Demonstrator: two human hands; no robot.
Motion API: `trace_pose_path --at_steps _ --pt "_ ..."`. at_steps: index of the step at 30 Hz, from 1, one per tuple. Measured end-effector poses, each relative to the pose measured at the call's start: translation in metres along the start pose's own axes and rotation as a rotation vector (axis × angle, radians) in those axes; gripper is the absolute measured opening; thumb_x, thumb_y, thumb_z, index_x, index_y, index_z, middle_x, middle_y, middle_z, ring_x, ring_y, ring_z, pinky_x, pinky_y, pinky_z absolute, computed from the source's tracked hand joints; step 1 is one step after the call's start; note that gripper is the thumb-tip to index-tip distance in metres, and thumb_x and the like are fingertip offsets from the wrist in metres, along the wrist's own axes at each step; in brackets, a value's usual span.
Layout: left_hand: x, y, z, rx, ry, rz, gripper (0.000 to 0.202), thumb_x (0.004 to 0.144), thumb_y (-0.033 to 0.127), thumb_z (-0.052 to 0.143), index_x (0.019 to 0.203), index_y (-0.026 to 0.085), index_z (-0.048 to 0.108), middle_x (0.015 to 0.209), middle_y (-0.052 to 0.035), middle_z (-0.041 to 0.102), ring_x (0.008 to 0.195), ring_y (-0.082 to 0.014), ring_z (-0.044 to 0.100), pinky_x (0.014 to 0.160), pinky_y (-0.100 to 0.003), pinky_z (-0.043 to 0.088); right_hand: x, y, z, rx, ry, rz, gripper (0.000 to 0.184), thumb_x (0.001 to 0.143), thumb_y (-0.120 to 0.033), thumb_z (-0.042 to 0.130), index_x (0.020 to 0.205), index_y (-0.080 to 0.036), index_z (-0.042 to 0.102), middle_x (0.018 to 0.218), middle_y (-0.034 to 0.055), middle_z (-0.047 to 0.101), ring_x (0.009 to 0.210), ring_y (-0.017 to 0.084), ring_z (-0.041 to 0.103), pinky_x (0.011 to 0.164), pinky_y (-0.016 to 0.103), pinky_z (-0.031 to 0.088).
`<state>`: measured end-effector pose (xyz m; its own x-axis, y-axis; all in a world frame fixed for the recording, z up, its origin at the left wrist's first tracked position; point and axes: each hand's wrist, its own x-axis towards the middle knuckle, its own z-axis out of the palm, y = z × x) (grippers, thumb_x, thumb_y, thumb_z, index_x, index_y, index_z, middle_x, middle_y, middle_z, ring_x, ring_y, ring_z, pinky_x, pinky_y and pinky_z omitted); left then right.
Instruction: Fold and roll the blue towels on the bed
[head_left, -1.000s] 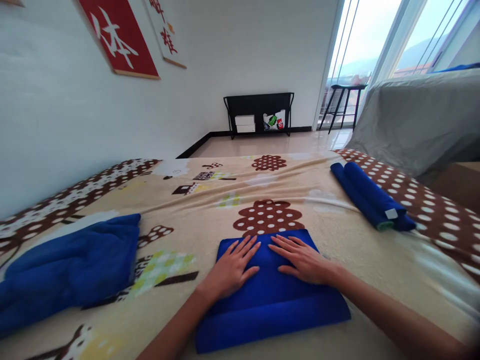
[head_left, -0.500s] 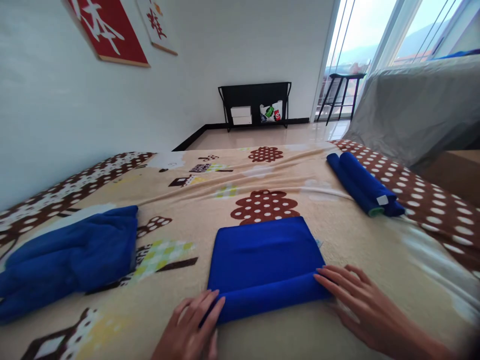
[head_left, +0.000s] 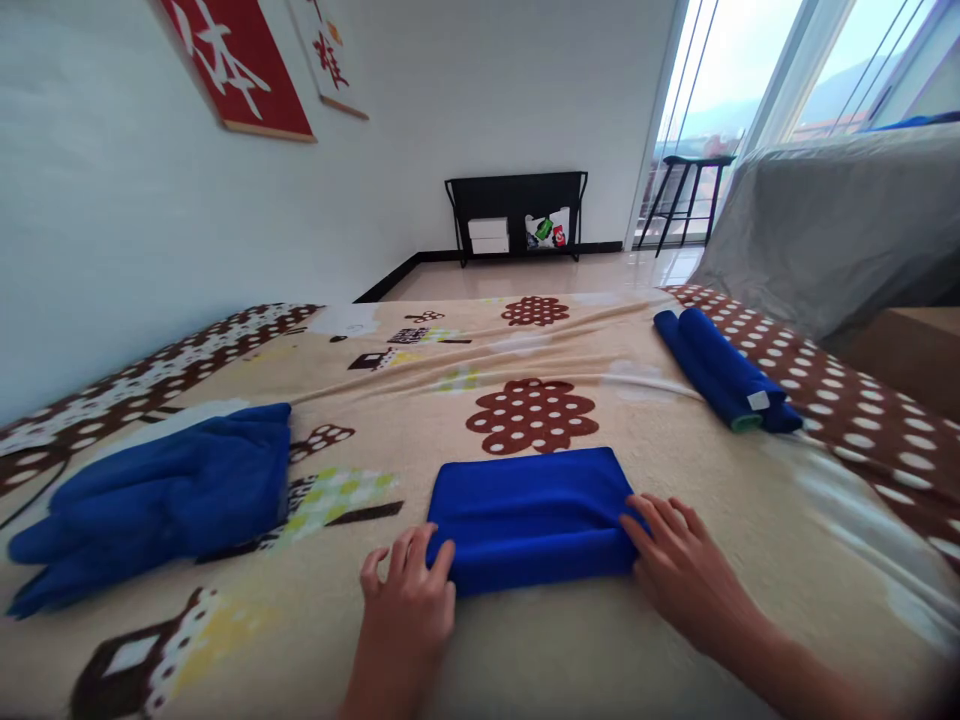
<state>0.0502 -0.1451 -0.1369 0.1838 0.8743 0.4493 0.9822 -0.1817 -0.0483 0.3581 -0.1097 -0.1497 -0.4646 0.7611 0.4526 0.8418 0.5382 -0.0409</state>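
A folded blue towel [head_left: 529, 505] lies on the patterned blanket [head_left: 525, 360] just in front of me, its near part rolled up. My left hand [head_left: 409, 590] curls its fingers around the roll's near left corner. My right hand [head_left: 679, 560] grips the near right corner, fingertips pressed onto the cloth. Both hands hold the rolled edge.
A loose pile of blue towels [head_left: 161, 495] lies at the left. Two rolled blue towels [head_left: 724, 370] lie at the right. Beyond the bed are a black shelf [head_left: 517, 215], a stool [head_left: 690, 195] by the window and a grey covered object [head_left: 840, 230].
The hands went from lying flat on the towel to its near edge, then rolled that edge away from me. The towel now looks shorter.
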Motion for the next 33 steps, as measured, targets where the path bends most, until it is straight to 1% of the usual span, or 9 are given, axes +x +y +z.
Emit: trace_pose_path --at_steps 4,6,11,14,17,24,27,30,33 --pt "0.009 0.031 0.012 -0.088 -0.018 0.305 0.051 0.088 0.011 0.044 0.138 0.020 0.051 0.141 -0.0065 0.057 0.130 -0.0200 0.049 0.109 -0.039 0.029 0.012 -0.023 0.015 0.066 -0.049 -0.159 0.050 0.093 -0.018 0.045 0.143 -0.020 0.046 0.144 0.0079 0.050 0.132 0.022 0.046 0.108 0.043 0.038" --pt "0.007 0.015 0.017 -0.071 -0.099 0.380 0.053 0.094 0.024 0.046 0.146 0.022 0.040 0.146 -0.0033 0.052 0.133 -0.0178 0.047 0.109 -0.035 0.031 0.011 -0.010 0.018 0.098 -0.147 -0.184 0.053 0.097 -0.035 0.047 0.148 -0.021 0.038 0.146 0.0057 0.048 0.133 0.021 0.046 0.107 0.043 0.040" --pt "-0.002 -0.033 0.016 0.044 -0.059 0.195 0.049 0.095 0.033 0.048 0.143 0.021 0.045 0.144 -0.0079 0.054 0.132 -0.0266 0.049 0.112 -0.049 0.025 0.010 0.016 0.013 0.034 -0.182 -0.068 0.063 0.097 -0.055 0.043 0.146 -0.016 0.042 0.149 0.0116 0.043 0.138 0.027 0.040 0.111 0.054 0.035" --pt "0.015 -0.008 0.014 0.002 -0.104 0.250 0.052 0.094 0.021 0.042 0.146 0.020 0.041 0.152 -0.0088 0.043 0.139 -0.0262 0.041 0.115 -0.053 0.019 0.029 -0.012 0.012 0.126 -0.230 -0.132 0.063 0.098 -0.056 0.040 0.148 -0.018 0.040 0.152 0.0097 0.036 0.142 0.027 0.034 0.114 0.053 0.032" --pt "0.038 0.012 0.020 -0.117 -0.281 0.364 0.053 0.098 0.032 0.039 0.150 0.023 0.033 0.155 -0.0054 0.037 0.141 -0.0210 0.039 0.111 -0.044 0.035 0.049 -0.022 0.016 0.243 -0.370 -0.174 0.064 0.098 -0.061 0.034 0.150 -0.024 0.036 0.153 0.0051 0.036 0.140 0.025 0.037 0.111 0.051 0.038" --pt "0.039 -0.050 0.029 -0.097 -0.399 0.010 0.052 0.100 0.051 0.033 0.147 0.030 0.037 0.155 -0.0044 0.037 0.142 -0.0265 0.038 0.111 -0.058 0.033 0.039 0.061 0.013 0.184 -0.440 0.112 0.058 0.099 -0.059 0.031 0.149 -0.029 0.036 0.155 0.0022 0.029 0.145 0.023 0.026 0.118 0.054 0.025" --pt "0.058 -0.047 0.022 -0.166 -0.438 0.135 0.052 0.101 0.046 0.028 0.150 0.030 0.031 0.158 -0.0048 0.030 0.146 -0.0242 0.030 0.116 -0.056 0.026 0.054 0.061 0.010 0.266 -0.423 0.052 0.055 0.100 -0.056 0.031 0.150 -0.032 0.035 0.157 -0.0002 0.025 0.147 0.021 0.021 0.120 0.050 0.020" --pt "0.088 -0.047 0.026 -0.298 -0.571 0.346 0.054 0.101 0.049 0.029 0.153 0.036 0.017 0.161 -0.0010 0.023 0.148 -0.0208 0.023 0.118 -0.049 0.023 0.080 0.058 0.017 0.424 -0.565 -0.073 0.052 0.101 -0.056 0.029 0.150 -0.039 0.030 0.158 -0.0041 0.022 0.147 0.020 0.019 0.121 0.050 0.016" --pt "0.104 -0.071 0.046 -0.280 -0.654 0.324 0.056 0.100 0.054 0.030 0.152 0.038 0.017 0.161 0.0002 0.023 0.148 -0.0232 0.023 0.118 -0.051 0.019 0.091 0.075 0.032 0.441 -0.624 -0.082 0.051 0.101 -0.057 0.028 0.150 -0.042 0.029 0.159 -0.0048 0.018 0.148 0.021 0.017 0.120 0.052 0.013"
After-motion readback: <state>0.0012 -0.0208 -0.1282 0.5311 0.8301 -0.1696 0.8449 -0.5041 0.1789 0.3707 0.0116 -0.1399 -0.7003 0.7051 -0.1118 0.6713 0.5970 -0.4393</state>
